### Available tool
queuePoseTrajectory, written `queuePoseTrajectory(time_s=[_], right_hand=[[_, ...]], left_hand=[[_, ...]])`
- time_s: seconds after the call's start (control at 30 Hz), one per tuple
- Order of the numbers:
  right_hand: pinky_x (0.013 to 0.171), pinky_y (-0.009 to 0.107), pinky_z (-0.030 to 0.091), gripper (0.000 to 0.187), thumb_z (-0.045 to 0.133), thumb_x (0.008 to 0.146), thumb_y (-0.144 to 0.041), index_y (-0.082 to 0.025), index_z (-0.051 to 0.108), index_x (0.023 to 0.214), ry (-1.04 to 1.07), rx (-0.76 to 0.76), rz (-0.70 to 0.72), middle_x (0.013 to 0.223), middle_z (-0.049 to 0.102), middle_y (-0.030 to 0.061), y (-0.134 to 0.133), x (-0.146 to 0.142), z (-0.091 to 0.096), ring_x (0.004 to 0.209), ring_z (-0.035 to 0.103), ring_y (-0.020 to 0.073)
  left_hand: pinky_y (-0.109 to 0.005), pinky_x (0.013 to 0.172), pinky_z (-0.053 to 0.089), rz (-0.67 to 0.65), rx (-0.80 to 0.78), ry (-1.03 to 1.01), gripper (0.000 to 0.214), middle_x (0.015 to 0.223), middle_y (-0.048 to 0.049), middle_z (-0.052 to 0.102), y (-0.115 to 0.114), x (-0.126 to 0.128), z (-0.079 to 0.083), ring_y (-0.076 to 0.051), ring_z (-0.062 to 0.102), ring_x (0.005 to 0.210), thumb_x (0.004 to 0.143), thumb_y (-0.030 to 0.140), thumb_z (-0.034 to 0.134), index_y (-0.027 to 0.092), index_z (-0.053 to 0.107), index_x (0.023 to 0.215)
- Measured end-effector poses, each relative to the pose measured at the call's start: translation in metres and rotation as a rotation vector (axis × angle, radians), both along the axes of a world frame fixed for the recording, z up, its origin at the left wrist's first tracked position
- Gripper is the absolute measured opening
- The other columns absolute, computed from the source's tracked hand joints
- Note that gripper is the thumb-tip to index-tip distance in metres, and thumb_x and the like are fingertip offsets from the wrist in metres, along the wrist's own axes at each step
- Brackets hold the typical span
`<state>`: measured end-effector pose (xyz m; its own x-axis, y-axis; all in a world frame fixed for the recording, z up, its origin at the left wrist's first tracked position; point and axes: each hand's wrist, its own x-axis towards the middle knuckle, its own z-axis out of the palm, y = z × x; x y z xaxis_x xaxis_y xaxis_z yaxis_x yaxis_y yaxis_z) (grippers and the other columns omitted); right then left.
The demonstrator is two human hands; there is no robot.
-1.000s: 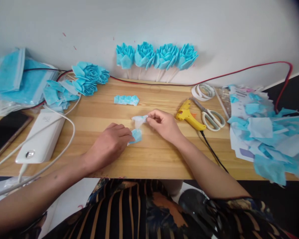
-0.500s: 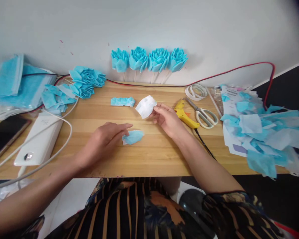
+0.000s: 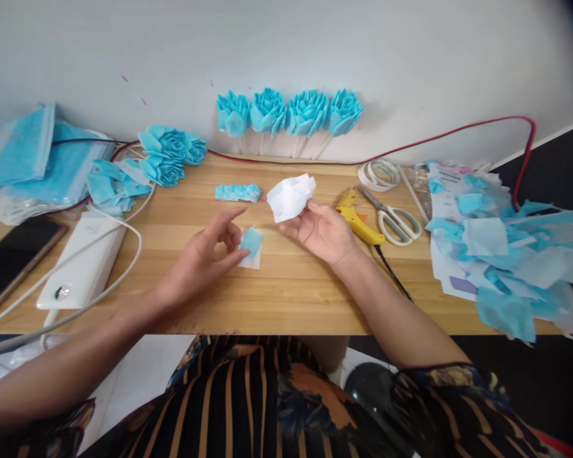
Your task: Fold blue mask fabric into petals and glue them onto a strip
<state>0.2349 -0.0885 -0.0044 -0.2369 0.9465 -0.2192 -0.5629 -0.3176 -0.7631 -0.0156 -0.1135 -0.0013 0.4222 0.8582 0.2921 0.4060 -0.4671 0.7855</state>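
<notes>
My right hand (image 3: pixel 322 232) holds a white piece of non-woven fabric (image 3: pixel 292 197) at its lower right edge, above the table. The piece is slightly crumpled, with its white face towards me. My left hand (image 3: pixel 214 245) has its index finger stretched out and the other fingers curled. Between its thumb and curled fingers it pinches the left edge of a small blue fabric piece (image 3: pixel 252 245) with a pale lower part. Behind the hands lies a gathered blue strip (image 3: pixel 237 192) on the wooden table (image 3: pixel 286 296).
Several blue fabric roses (image 3: pixel 308 113) on sticks lean against the wall; more roses (image 3: pixel 169 152) lie left. A yellow glue gun (image 3: pixel 353 216), scissors (image 3: pixel 397 222) and a tape roll (image 3: pixel 378 175) are right, beside fabric scraps (image 3: pixel 496 254). A white power bank (image 3: pixel 83 261) and phone (image 3: pixel 19 261) lie left.
My left hand has lifted slightly, its index finger now raised, and the blue piece has turned more upright. In my right hand the white piece has moved slightly up and right and tilted.
</notes>
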Motion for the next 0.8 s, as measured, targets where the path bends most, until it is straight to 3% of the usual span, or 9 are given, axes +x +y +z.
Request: queuePoseTrajectory(time_s=[0.13, 0.23, 0.33, 0.47, 0.6, 0.7, 0.8], right_hand=[[0.088, 0.041, 0.064, 0.017, 0.067, 0.081, -0.030, -0.024, 0.060, 0.095, -0.016, 0.001, -0.047, 0.109, 0.074, 0.0050, 0.002, 0.001, -0.003, 0.107, 0.068, 0.0222], [0.088, 0.040, 0.064, 0.016, 0.066, 0.079, -0.029, -0.023, 0.059, 0.091, -0.003, 0.011, -0.062, 0.104, 0.074, 0.0043, 0.005, 0.002, -0.006, 0.103, 0.069, 0.0212], [0.087, 0.039, 0.064, 0.016, 0.067, 0.076, -0.028, -0.024, 0.058, 0.089, 0.017, 0.010, -0.095, 0.099, 0.075, 0.0032, 0.007, 0.003, -0.006, 0.099, 0.070, 0.0206], [0.088, 0.039, 0.063, 0.019, 0.068, 0.075, -0.027, -0.024, 0.057, 0.090, -0.006, 0.028, -0.097, 0.099, 0.076, 0.0025, 0.008, 0.000, -0.004, 0.098, 0.071, 0.0198], [0.084, 0.035, 0.063, 0.019, 0.070, 0.076, -0.029, -0.023, 0.061, 0.092, -0.063, 0.046, -0.035, 0.098, 0.076, 0.0037, 0.009, -0.006, 0.001, 0.094, 0.071, 0.0192], [0.079, 0.031, 0.062, 0.020, 0.074, 0.076, -0.030, -0.022, 0.064, 0.090, -0.098, 0.066, 0.034, 0.093, 0.076, 0.0035, 0.012, -0.009, 0.005, 0.089, 0.071, 0.0177], [0.076, 0.028, 0.061, 0.020, 0.077, 0.075, -0.032, -0.021, 0.065, 0.087, -0.149, 0.106, 0.076, 0.088, 0.075, 0.0019, 0.018, -0.011, 0.009, 0.083, 0.071, 0.0154]], left_hand=[[-0.031, 0.081, 0.053, 0.111, -0.080, 0.044, 0.033, 0.090, -0.0037, 0.068, 0.005, -0.001, 0.010, -0.015, 0.063, 0.083, 0.097, 0.035, 0.057, 0.018, 0.066, 0.124], [-0.031, 0.080, 0.054, 0.012, -0.148, 0.067, 0.036, 0.103, -0.0069, 0.071, 0.008, 0.003, 0.010, -0.017, 0.065, 0.088, 0.098, 0.039, 0.054, 0.017, 0.065, 0.124], [-0.028, 0.073, 0.052, -0.063, -0.140, 0.046, 0.042, 0.102, -0.0064, 0.069, 0.011, 0.008, 0.012, -0.015, 0.064, 0.082, 0.100, 0.041, 0.051, 0.019, 0.058, 0.134], [-0.030, 0.076, 0.050, 0.109, -0.001, -0.067, 0.050, 0.109, -0.0100, 0.068, 0.026, 0.019, 0.024, -0.018, 0.062, 0.089, 0.098, 0.050, 0.055, 0.015, 0.060, 0.134], [-0.034, 0.081, 0.050, -0.011, -0.353, -0.264, 0.057, 0.124, -0.0140, 0.069, 0.049, 0.036, 0.030, -0.026, 0.063, 0.106, 0.088, 0.060, 0.064, 0.016, 0.067, 0.125], [-0.033, 0.078, 0.050, -0.129, -0.552, -0.446, 0.053, 0.108, -0.0118, 0.073, 0.064, 0.046, 0.026, -0.024, 0.065, 0.097, 0.086, 0.064, 0.065, 0.017, 0.073, 0.109], [-0.031, 0.073, 0.048, -0.082, -0.605, -0.540, 0.043, 0.089, -0.0063, 0.071, 0.073, 0.047, 0.021, -0.017, 0.063, 0.079, 0.080, 0.057, 0.075, 0.016, 0.073, 0.091]])
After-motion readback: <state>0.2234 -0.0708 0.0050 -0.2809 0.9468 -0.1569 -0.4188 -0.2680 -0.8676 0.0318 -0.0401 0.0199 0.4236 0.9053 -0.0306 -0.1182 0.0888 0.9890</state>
